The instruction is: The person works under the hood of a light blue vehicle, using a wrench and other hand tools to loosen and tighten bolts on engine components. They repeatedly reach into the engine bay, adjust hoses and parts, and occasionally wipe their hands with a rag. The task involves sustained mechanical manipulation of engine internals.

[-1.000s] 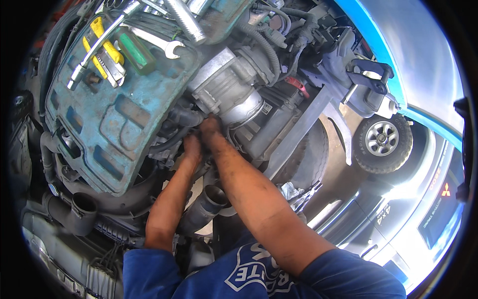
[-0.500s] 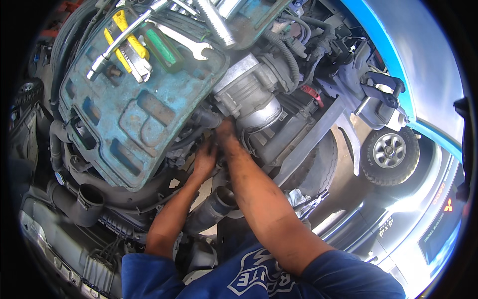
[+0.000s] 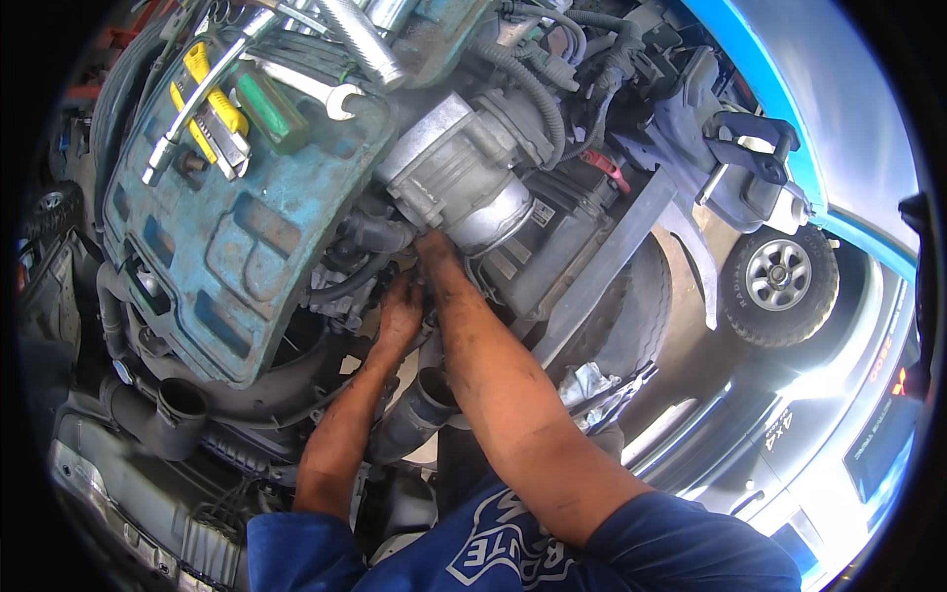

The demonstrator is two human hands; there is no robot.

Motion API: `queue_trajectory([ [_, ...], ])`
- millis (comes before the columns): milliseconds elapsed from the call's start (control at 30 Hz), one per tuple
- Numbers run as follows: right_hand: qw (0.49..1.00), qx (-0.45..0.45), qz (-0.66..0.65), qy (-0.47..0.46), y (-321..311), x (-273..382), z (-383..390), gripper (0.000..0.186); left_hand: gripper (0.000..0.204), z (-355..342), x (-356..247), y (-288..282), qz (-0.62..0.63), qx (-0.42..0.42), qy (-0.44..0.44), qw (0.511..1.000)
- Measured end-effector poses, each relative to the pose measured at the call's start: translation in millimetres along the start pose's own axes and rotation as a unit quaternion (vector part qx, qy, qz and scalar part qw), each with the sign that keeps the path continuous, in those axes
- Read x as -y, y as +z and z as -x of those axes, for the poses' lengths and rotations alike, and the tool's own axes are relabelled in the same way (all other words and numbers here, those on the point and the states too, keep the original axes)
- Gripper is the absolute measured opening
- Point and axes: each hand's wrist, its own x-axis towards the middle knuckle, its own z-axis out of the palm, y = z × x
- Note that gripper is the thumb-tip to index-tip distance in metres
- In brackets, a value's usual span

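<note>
Both my hands are deep in an engine bay, below a cast aluminium housing (image 3: 454, 173) and beside black rubber hoses (image 3: 380, 235). My right hand (image 3: 434, 259) reaches in just under the housing's left side; its fingertips are hidden among the parts. My left hand (image 3: 401, 304) is lower and left of it, fingers bent toward the same recess; what either touches or holds I cannot make out. Left of them lies a worn teal plastic tray (image 3: 227, 276), with a ratchet bar (image 3: 163, 153), yellow-handled cutters (image 3: 197, 69), a green-handled tool (image 3: 271, 109) and an open-end wrench (image 3: 330, 97) on it.
A wide black pipe opening (image 3: 434, 388) sits below my hands, another (image 3: 182, 403) at lower left. A battery (image 3: 528, 271) and metal bracket (image 3: 612, 276) are to the right. A blue-edged body panel (image 3: 853, 118), a loose wheel (image 3: 779, 276) and a silver vehicle (image 3: 769, 464) fill the right side.
The whole view shifted right, then back left. Both hands stay in the same recess by the housing, with only slight movement of the left hand's fingers.
</note>
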Motion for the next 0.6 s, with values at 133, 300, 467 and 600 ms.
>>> queue_trajectory([
  [133, 1.0, 0.0, -0.005, -0.002, 2.0, -2.4, 4.2, 0.033, 0.035, 1.6, 2.2, -1.1, -0.008, -0.004, 0.003, 1.0],
  [300, 1.0, 0.001, -0.013, -0.004, 1.3, -5.1, 12.7, 0.033, 0.031, 7.2, -1.8, -0.9, -0.015, -0.017, 0.04, 0.999],
  [467, 1.0, 0.006, -0.014, -0.002, -0.1, -6.2, 20.4, 0.033, 0.029, 18.8, -13.2, -6.0, -0.004, -0.032, 0.054, 0.998],
  [600, 1.0, 0.006, -0.017, 0.001, -1.7, -5.1, 22.5, 0.033, 0.03, 24.8, -16.3, -8.2, -0.008, -0.009, 0.032, 0.999],
])
